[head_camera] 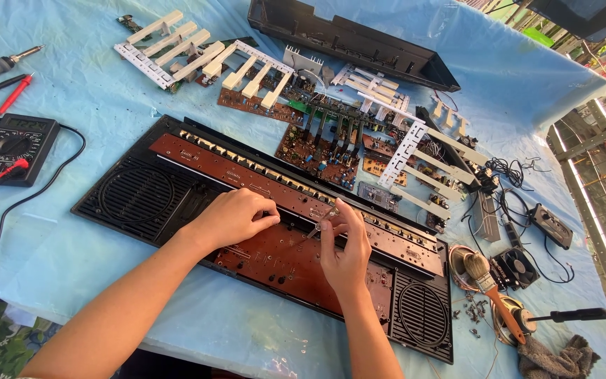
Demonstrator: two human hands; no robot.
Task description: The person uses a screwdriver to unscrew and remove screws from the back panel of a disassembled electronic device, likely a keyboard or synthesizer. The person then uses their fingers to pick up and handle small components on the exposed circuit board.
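Keyboard top shell [142, 200] lies upside down on blue cloth [71, 260], brown circuit board [275, 256] exposed, speaker grilles at 9 and 4 o'clock ends. Left hand [229, 219] rests on the board, fingers curled, pressing down, holding nothing visible. Right hand [345, 253] pinches a thin metal tool [315, 226], tip on board centre. Hands close, not touching. Multimeter [12, 147] at 9 o'clock, white key strips [177, 45] at 12, brush [489, 281] and screwdriver [573, 315] at 4
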